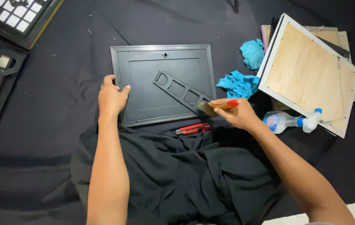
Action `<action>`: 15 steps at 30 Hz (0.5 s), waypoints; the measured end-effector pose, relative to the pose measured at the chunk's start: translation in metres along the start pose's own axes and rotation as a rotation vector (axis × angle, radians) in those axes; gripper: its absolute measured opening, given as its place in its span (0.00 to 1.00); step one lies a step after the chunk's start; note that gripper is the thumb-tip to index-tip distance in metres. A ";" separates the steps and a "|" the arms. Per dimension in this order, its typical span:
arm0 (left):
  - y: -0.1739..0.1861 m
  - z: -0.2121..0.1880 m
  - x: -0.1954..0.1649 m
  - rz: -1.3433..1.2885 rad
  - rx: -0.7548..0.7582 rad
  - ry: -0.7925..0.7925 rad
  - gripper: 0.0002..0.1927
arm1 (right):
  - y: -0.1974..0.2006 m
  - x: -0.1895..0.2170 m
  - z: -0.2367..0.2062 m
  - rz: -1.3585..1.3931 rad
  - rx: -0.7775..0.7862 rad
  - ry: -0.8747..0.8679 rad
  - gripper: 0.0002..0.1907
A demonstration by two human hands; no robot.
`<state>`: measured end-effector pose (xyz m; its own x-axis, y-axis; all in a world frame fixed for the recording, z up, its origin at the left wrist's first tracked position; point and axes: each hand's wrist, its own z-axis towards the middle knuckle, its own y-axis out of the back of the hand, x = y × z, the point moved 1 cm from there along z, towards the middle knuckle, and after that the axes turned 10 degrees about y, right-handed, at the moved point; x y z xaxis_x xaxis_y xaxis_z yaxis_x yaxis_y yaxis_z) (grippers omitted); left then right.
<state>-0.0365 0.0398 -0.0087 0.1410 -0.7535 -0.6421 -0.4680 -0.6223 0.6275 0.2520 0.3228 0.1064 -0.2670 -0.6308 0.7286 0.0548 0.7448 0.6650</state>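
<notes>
Right hand (238,113) grips a brush (213,107) on the frame (160,83); left hand (111,98) presses its edge, open.

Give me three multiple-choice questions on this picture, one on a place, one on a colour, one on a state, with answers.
1. Where does the red utility knife lie?
A. on the white frame
B. just below the black frame's lower edge
C. in the left hand

2. What colour are the crumpled cloths?
A. teal
B. yellow
C. white

3. How does the black frame lie?
A. glass side up
B. standing upright
C. back side up

Answers: 1 B, it lies on the dark cloth by the lower edge. 2 A, both are teal. 3 C, its stand shows.
</notes>
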 end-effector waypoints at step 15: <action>-0.001 0.004 0.006 -0.003 -0.039 0.002 0.32 | -0.010 -0.033 0.011 -0.010 -0.302 -0.144 0.14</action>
<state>-0.0387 0.0365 -0.0152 0.1438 -0.7522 -0.6430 -0.4335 -0.6320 0.6424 0.2495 0.3388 0.0738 -0.4011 -0.5846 0.7052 0.3286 0.6268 0.7065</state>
